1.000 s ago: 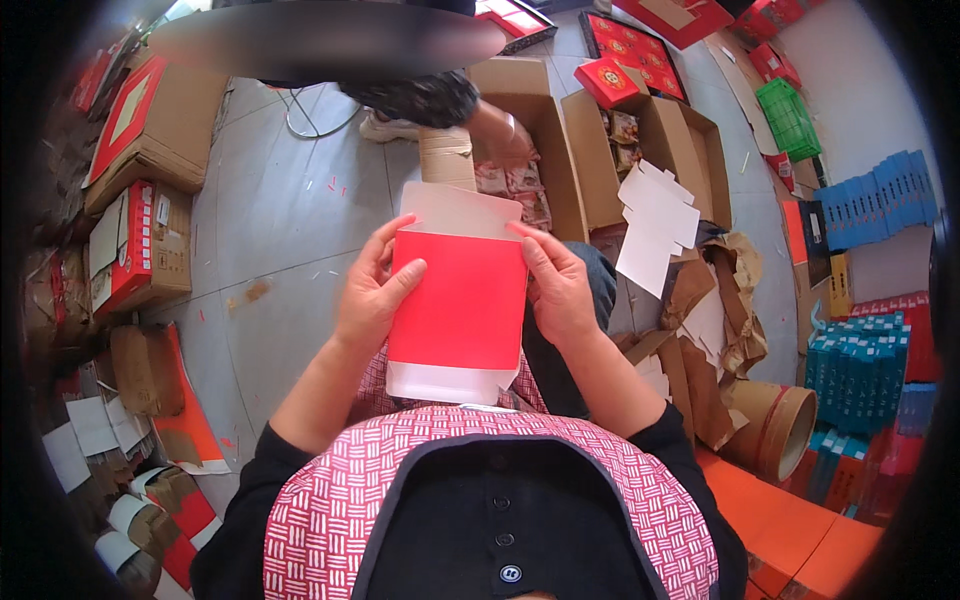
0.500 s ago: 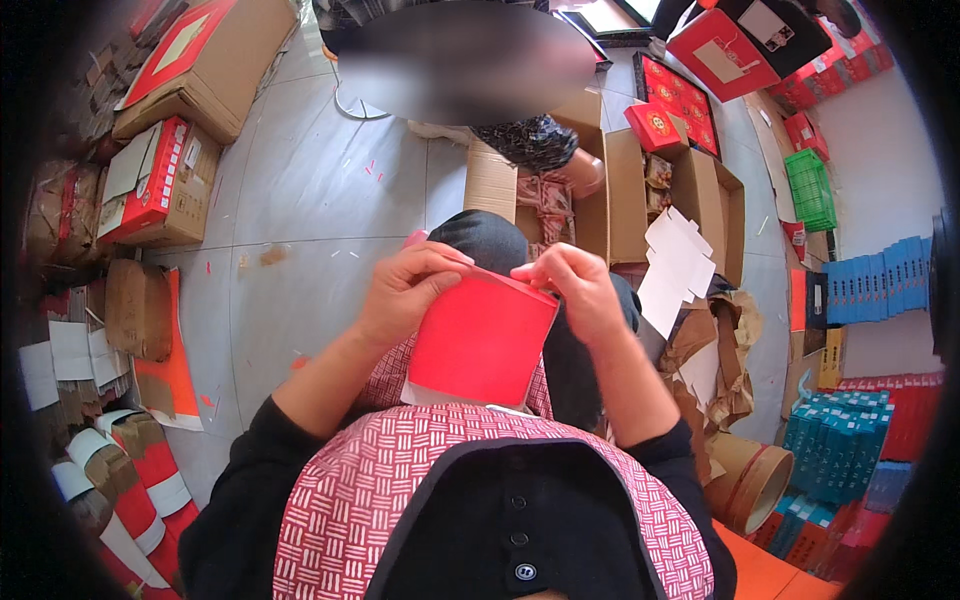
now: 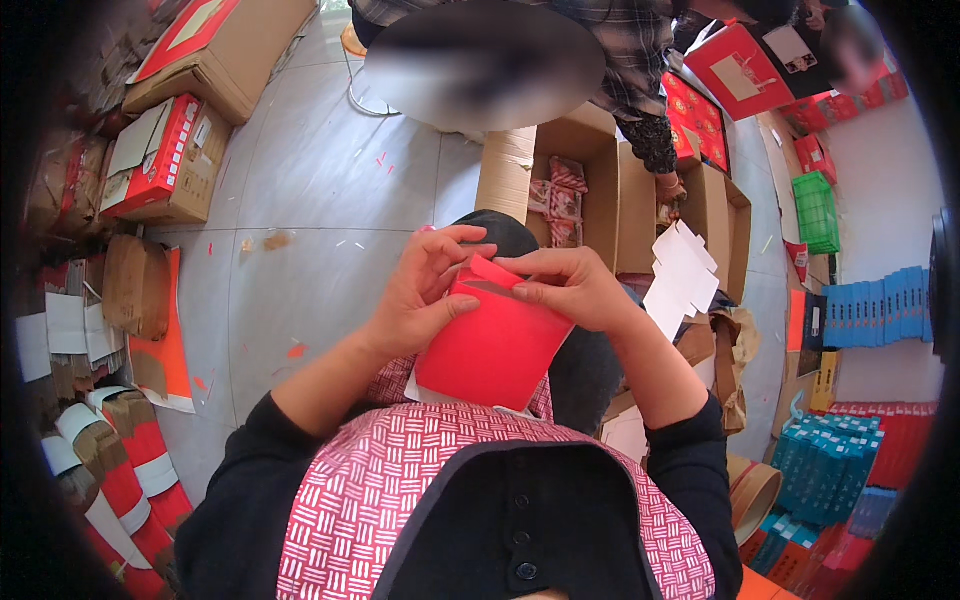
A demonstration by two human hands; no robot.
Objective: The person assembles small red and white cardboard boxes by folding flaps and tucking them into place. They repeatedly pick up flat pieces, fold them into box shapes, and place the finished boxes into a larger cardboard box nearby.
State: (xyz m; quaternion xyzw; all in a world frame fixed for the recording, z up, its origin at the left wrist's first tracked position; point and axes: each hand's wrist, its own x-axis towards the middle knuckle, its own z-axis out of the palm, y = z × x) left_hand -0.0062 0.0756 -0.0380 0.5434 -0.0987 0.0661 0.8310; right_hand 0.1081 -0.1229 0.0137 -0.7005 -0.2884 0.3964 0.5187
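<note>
A red cardboard box point(image 3: 490, 355) rests on my lap against the checked apron point(image 3: 400, 460). Its top edge tilts away from me, and a narrow red flap point(image 3: 493, 273) stands up there beside a dark slit. My left hand point(image 3: 428, 285) grips the top left corner, thumb on the red face and fingers curled above the edge. From the other side my right hand point(image 3: 565, 287) pinches the flap and top edge between thumb and fingers. A pale strip shows at the box's lower left edge.
Ahead, a co-worker's hand point(image 3: 670, 187) reaches into an open carton point(image 3: 735, 225). Another carton point(image 3: 590, 140) holds wrapped packets. A white cut-out sheet point(image 3: 680, 275) lies to the right, near stacked teal boxes point(image 3: 825, 465). Cartons point(image 3: 160, 165) line the left, above folded red-and-white card stacks point(image 3: 140, 455).
My right hand has moved inward along the top edge, and the flap there now stands raised. The co-worker's arm has shifted right, from the packet carton to the carton beside it.
</note>
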